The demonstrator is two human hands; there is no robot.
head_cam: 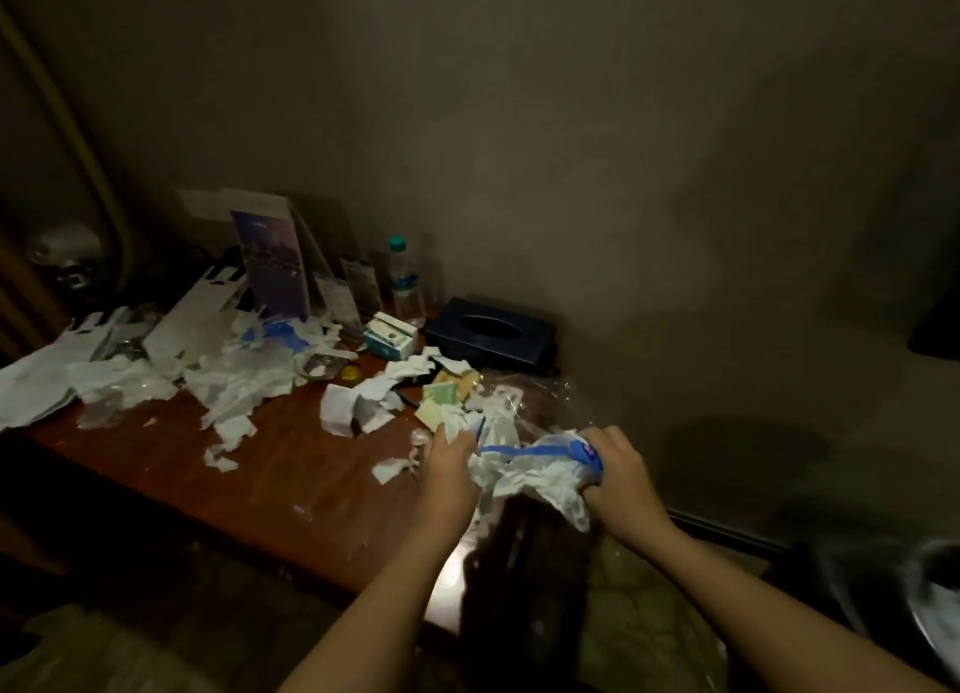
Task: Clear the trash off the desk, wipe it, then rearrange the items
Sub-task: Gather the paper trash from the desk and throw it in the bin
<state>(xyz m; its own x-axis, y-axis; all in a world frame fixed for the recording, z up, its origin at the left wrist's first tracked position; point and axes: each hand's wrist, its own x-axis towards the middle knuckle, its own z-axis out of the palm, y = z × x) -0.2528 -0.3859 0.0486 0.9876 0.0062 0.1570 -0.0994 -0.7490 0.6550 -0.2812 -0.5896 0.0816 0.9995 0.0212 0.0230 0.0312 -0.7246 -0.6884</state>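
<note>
A reddish wooden desk (291, 464) is strewn with torn white paper and tissue scraps (234, 380). At its right front corner both hands work on a crumpled wad of white paper and clear plastic with a blue stripe (524, 471). My right hand (621, 471) grips the wad's right end, fingers curled round it. My left hand (452, 458) pinches its left end among loose scraps. More crumpled paper (358, 406) and small green and yellow packets (441, 396) lie just behind the hands.
Along the wall stand a dark tissue box (493, 336), a water bottle (405, 282), a small white carton (389, 336), leaflets (275, 266) and a flattened white paper bag (47, 375). A bin with a liner (935, 599) sits on the floor at the right.
</note>
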